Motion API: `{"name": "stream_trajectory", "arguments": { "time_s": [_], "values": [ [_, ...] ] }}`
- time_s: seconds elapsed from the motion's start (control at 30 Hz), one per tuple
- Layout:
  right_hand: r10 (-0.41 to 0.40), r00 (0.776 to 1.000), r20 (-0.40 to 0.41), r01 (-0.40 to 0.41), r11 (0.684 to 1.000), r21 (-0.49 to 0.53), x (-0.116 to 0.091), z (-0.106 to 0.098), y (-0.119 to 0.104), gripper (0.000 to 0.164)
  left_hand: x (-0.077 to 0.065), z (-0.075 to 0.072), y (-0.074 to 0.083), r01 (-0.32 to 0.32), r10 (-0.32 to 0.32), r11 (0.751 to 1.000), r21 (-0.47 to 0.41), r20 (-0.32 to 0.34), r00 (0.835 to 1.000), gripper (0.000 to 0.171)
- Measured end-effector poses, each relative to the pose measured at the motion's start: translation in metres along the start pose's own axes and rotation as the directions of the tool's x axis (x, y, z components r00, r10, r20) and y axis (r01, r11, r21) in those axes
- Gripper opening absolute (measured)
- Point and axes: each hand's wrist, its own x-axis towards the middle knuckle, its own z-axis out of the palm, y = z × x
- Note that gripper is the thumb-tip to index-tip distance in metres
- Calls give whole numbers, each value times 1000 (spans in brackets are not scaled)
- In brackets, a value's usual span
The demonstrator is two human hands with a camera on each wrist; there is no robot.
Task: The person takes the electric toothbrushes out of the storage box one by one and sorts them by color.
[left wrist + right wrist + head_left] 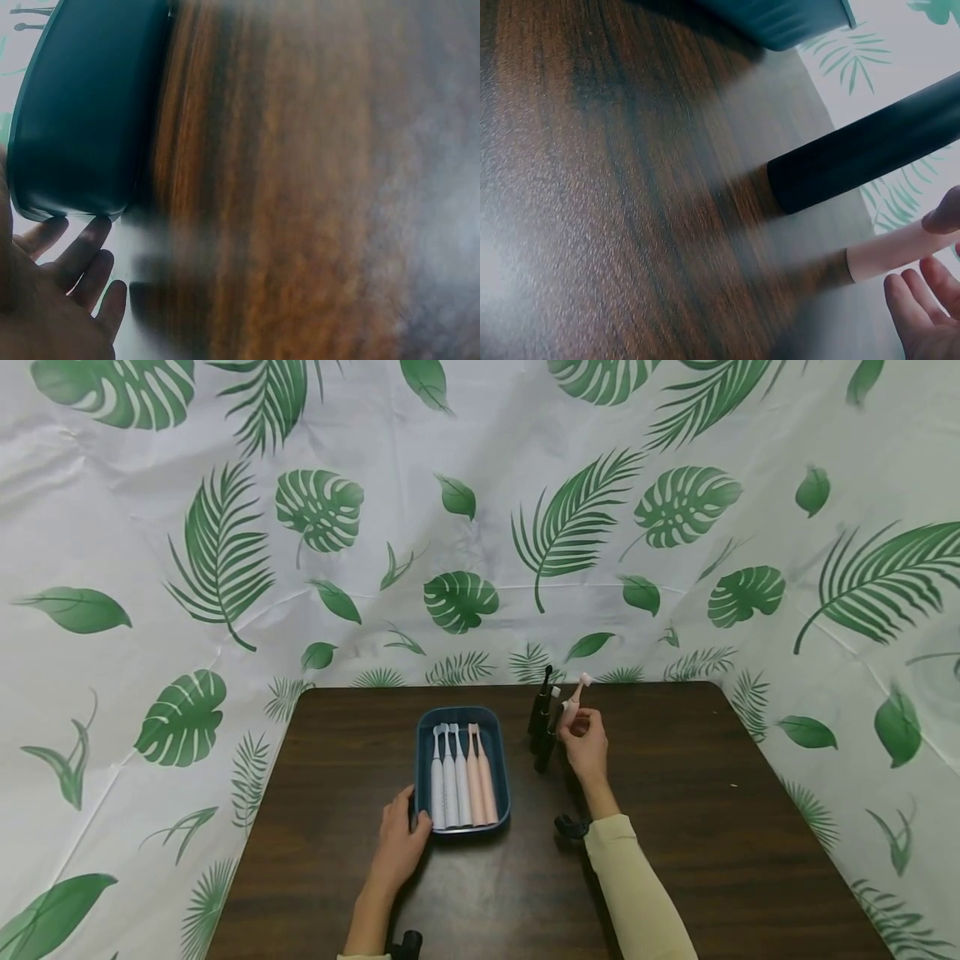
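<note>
In the head view, my left hand (400, 843) is at the near left corner of a dark blue tray (504, 777). Its fairly straight fingers touch the outside of the tray wall in the left wrist view. Inside the tray lie white electric toothbrushes (450, 789) and two pink ones (483, 785), side by side with heads pointing away. To the tray's right, my right hand (588, 747) pinches another pink electric toothbrush (570, 710) between thumb and fingers, head up and slightly tilted. Whether its base (877, 256) touches the table is unclear.
Dark electric toothbrushes (540, 714) stand upright close together between the tray and my right hand; a black handle (862, 150) is near the pink one in the right wrist view. The brown wooden table (337, 760) ends at a leaf-print sheet (390, 527) behind.
</note>
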Motion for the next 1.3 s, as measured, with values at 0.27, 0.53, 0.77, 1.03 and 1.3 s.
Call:
{"name": "stream_trajectory", "arguments": {
  "time_s": [0.27,0.53,0.77,1.03,1.3],
  "values": [
    [32,999,1,-32,999,-29,-12,-13,0,39,-2,-2,4,-24,23,1000,-7,-5,1000,58],
    [26,999,-41,-27,999,-35,-21,-18,-14,33,0,0,0,-25,25,1000,-6,-29,999,58],
    [2,999,-47,-4,999,-42,-37,-38,-39,28,-2,1,-1,-57,56,998,-11,-49,997,57],
    [-56,998,16,56,998,-6,-65,-47,-65,32,-4,3,1,-58,58,998,-9,-61,996,56],
    [-206,974,97,197,976,96,-100,-26,-99,36,-4,2,2,-44,43,999,-13,-50,998,58]
  ]
}}
